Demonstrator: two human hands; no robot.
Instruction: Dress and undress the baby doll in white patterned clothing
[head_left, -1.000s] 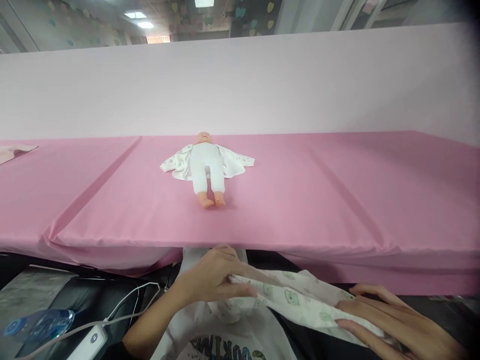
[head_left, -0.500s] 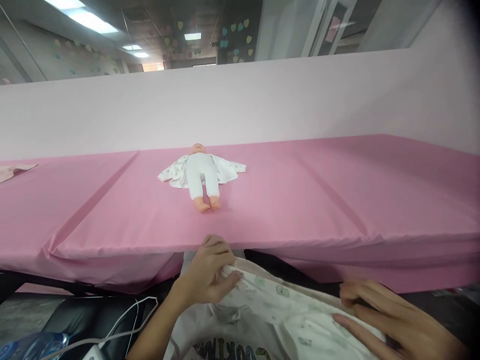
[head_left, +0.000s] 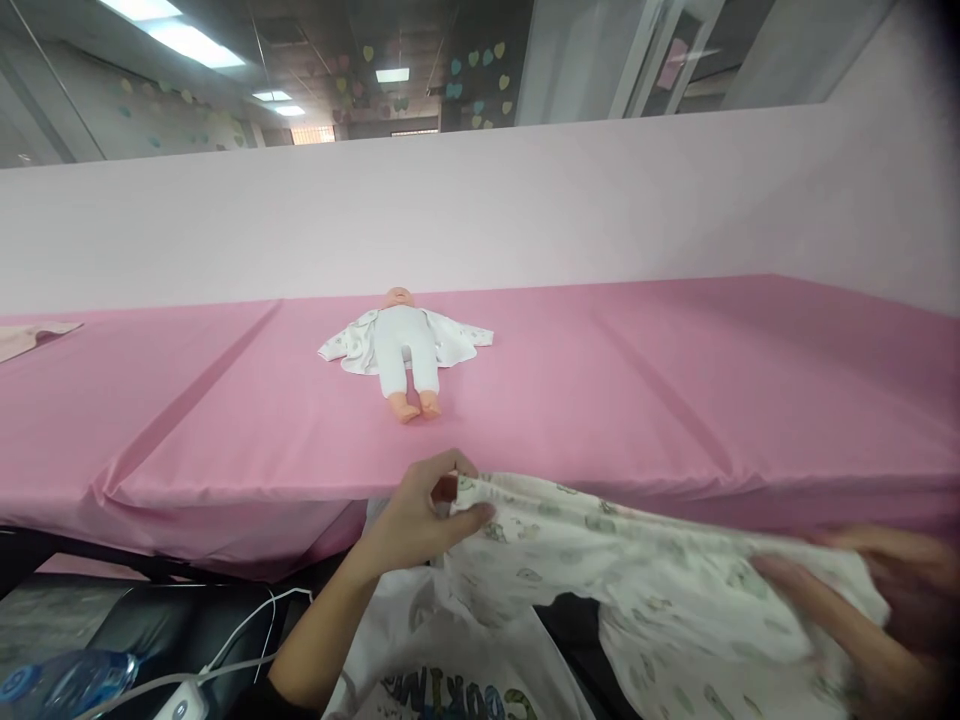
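Note:
My left hand pinches one end of a white baby garment with a green and grey print. The cloth spans sideways in front of my lap, and part of it hangs down on the right. At its other end my right hand, blurred by motion, grips the edge between thumb and fingers. Which kind of garment it is I cannot tell from its folds. Beyond, a baby doll in white lies on its back, feet toward me, on top of a spread white printed jacket.
A pink padded table backs onto a white wall. Pale pink cloth lies at its far left. Below, on a black seat, are a water bottle, a white cable and a white device.
Both hands have lifted the garment from my lap toward the table edge. My right hand has moved right, drawing the cloth out wider. The doll stays in place.

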